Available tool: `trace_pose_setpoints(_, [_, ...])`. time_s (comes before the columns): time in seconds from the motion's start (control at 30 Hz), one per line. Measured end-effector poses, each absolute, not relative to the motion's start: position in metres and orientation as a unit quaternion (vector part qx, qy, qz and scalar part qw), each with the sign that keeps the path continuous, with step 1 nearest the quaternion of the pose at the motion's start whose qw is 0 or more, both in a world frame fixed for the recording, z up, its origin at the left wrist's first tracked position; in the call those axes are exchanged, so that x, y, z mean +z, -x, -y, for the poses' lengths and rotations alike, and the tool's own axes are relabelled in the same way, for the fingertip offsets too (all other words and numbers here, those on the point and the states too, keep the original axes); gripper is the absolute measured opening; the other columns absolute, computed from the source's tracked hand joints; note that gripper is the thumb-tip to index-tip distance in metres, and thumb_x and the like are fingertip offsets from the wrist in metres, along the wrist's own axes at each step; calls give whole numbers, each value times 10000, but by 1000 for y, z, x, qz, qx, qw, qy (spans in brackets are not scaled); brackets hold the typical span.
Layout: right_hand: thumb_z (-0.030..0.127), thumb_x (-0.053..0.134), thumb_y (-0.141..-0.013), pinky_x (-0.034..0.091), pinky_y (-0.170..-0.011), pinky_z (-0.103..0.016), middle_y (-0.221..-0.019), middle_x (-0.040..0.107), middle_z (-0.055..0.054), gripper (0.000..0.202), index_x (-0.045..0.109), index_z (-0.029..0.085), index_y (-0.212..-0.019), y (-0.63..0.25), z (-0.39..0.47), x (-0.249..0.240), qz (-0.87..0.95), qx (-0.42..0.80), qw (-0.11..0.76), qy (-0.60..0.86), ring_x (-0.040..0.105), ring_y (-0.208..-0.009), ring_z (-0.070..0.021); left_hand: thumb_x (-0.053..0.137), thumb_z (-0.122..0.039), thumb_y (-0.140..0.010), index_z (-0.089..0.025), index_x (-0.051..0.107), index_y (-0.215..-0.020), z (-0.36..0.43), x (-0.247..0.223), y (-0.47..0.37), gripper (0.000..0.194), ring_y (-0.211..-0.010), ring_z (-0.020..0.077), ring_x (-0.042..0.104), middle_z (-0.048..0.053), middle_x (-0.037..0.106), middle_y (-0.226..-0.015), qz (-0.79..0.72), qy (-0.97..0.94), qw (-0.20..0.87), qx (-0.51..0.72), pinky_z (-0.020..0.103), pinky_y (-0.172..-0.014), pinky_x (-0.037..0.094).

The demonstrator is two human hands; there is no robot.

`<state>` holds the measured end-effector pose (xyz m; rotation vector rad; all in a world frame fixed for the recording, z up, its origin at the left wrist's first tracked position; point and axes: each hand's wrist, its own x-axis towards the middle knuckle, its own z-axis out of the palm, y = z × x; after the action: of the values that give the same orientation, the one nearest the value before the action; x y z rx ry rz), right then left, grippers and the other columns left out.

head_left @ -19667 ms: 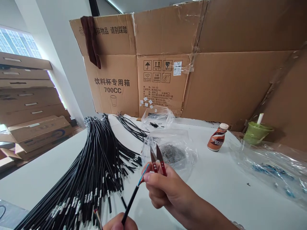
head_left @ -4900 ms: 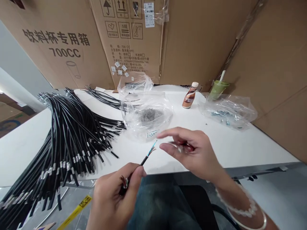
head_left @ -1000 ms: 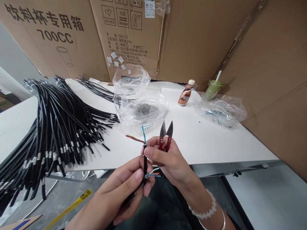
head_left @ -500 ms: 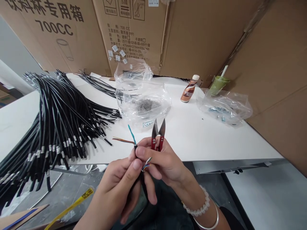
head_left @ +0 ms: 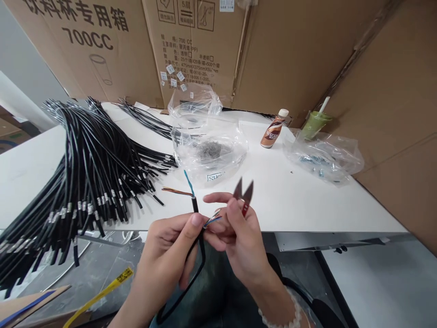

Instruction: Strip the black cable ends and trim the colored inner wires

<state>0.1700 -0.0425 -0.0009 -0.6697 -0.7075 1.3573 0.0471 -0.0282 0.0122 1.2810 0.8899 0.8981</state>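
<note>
A black cable (head_left: 195, 204) is pinched in my left hand (head_left: 174, 243) in front of the table edge. From its upper end fan out a teal strand and several orange and brown wires (head_left: 176, 191). Its other end, with white, green and blue wires (head_left: 213, 220), lies beside my left thumb, and the cable loops down over my lap. My right hand (head_left: 241, 237) carries red-handled thread snips (head_left: 244, 197), blades up and parted. Its index finger points left towards the cable, while its lower fingers are close to the blue and white wires; whether they touch is unclear.
A large pile of black cables (head_left: 92, 159) covers the table's left side. Clear plastic bags (head_left: 225, 159) lie in the middle and a bag of small metal parts (head_left: 327, 159) at right. A bottle (head_left: 272, 132) and green cup (head_left: 314, 125) stand before cardboard boxes (head_left: 290, 54).
My right thumb and index finger have come off the cable's upper end. The right hand has shifted right with the snips, and more black jacket shows above my left hand.
</note>
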Motion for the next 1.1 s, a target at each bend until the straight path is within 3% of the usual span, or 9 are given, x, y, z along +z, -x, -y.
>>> trace_pose_setpoints(0.13, [377,768,-766,400,-451,-191,-485,268,97,185,753,238,-887,-164,52,-2,354,468,702,404,257,-435,-60,495,-459,-931,-181,644,-599,32,8,-49,457,-268,31,281,-75,361,-276,-408,-612,523,430,157,-343,210])
trace_pose_setpoints(0.23, [312,770,-750,408,-414,-180,-486,474,57,119,713,212,-722,-161,53,5,379,404,700,451,393,-435,-69,506,-446,-923,-177,501,-496,32,8,-51,504,-279,35,301,-72,364,-297,-417,-626,496,435,152,-335,227])
trace_pose_setpoints(0.3, [287,754,-758,412,-396,-178,-518,567,32,199,634,199,-625,-162,51,11,393,377,711,444,463,-440,-79,504,-472,-917,-178,482,-500,32,11,-52,511,-270,38,315,-72,364,-298,-414,-614,520,425,151,-333,240])
trace_pose_setpoints(0.47, [269,727,-791,355,-380,-180,-479,487,61,266,568,202,-589,-176,45,23,446,335,692,458,408,-422,-65,499,-545,-904,-170,640,-736,29,15,-52,434,-279,24,376,-23,607,-532,-383,-545,619,416,154,-331,246])
trace_pose_setpoints(0.7, [287,739,-783,305,-394,-191,-513,383,73,317,507,198,-586,-188,32,31,468,265,691,483,334,-463,-63,516,-574,-888,-168,600,-690,33,15,-51,459,-265,0,307,-73,459,-452,-391,-496,666,398,130,-318,171])
trace_pose_setpoints(0.93, [304,702,-811,334,-435,-185,-543,374,67,336,470,195,-594,-187,22,37,501,275,650,501,338,-508,-69,516,-607,-870,-177,605,-682,26,15,-44,478,-257,32,403,-51,548,-491,-368,-482,715,347,155,-321,253])
trace_pose_setpoints(1.1, [214,662,-838,279,-381,-169,-498,434,90,236,516,202,-653,-179,25,30,553,199,637,499,338,-410,-43,516,-500,-911,-173,637,-617,21,13,-48,456,-385,50,366,-16,605,-492,-398,-553,624,383,180,-439,313])
